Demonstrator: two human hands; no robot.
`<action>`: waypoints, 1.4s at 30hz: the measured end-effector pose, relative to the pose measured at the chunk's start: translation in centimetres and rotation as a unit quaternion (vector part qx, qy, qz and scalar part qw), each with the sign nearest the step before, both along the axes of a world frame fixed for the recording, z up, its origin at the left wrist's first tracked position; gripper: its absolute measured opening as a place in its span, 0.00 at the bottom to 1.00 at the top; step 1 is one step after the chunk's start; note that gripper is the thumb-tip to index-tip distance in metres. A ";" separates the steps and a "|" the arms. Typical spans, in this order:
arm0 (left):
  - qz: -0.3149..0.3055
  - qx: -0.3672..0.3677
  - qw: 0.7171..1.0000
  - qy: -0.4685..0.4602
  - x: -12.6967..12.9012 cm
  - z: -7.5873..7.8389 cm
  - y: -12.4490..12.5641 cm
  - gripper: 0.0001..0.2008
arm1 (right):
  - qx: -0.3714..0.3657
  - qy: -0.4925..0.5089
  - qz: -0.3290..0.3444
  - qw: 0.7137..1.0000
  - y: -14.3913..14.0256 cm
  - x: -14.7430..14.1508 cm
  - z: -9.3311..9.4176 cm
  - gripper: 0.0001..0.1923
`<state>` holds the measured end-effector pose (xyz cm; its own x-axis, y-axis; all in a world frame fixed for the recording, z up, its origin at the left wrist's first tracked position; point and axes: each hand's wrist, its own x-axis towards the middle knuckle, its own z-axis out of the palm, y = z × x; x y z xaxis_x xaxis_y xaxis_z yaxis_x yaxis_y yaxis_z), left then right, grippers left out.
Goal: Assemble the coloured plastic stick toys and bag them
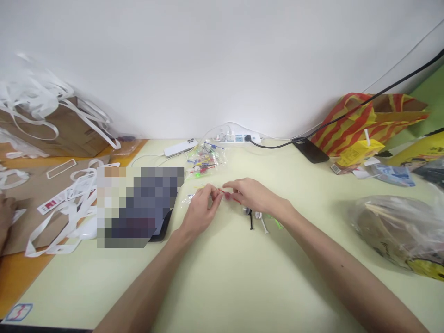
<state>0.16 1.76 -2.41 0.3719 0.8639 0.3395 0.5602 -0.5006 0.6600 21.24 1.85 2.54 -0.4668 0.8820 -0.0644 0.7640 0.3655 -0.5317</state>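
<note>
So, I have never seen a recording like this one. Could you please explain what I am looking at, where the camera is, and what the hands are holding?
There is no machine here. The camera sits on a person's head and looks forward and down, so the two bare arms entering from below are that person's own. The left hand and right hand meet over a pale yellow-green table and together pinch a small red piece; it is too small to identify. Beside the right hand lie small black and white pins. Behind the hands are a clear bag of colourful small pieces, a white power strip and a white phone. White strips lie at the left, a striped bag at the right.
</note>
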 end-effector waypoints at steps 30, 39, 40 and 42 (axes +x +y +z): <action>0.016 0.018 1.000 0.009 0.0 0.0 0.1 0.07 | 0.014 -0.146 -0.030 0.989 0.6 0.9 -0.7 0.11; 0.013 0.018 1.000 0.014 0.0 0.2 0.1 0.08 | 0.033 -0.116 -0.023 0.992 0.9 1.9 0.2 0.11; 0.014 0.019 1.000 0.016 0.0 0.2 0.0 0.08 | 0.039 -0.112 -0.022 0.993 0.9 1.9 0.3 0.10; 0.015 0.024 0.999 0.020 0.0 0.2 0.0 0.07 | 0.052 -0.108 -0.027 0.992 0.9 2.0 0.5 0.10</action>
<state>0.18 1.76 -2.19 0.3598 0.8580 0.3665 0.6006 -0.5136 0.6128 23.23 2.72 2.99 -0.4035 0.9127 -0.0652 0.8760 0.3648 -0.3155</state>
